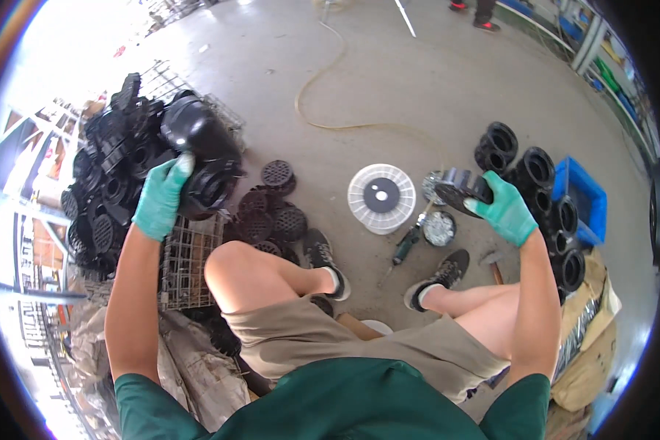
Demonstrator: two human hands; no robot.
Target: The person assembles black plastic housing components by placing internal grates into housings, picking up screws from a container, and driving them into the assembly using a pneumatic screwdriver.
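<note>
My left hand (163,194), in a green glove, is closed at the near side of a large glossy black plastic fitting (196,128), its thumb up along the side. The fingers beneath are partly hidden. This fitting is over the pile of black parts (110,161) heaped in a wire basket (191,268) on the left. My right hand (507,211), gloved the same way, grips a round black ribbed plastic part (462,189) by its right side. The part is held above the floor, over a dish of small shiny pieces (438,229).
Round slotted black discs (290,224) lie beside the basket. A white spoked reel (359,202), a green-and-black power screwdriver (407,246) and a hammer (496,271) lie ahead. Black ring-ended fittings (539,167) and a blue crate (595,227) stand right. A thin hose (337,127) crosses the floor.
</note>
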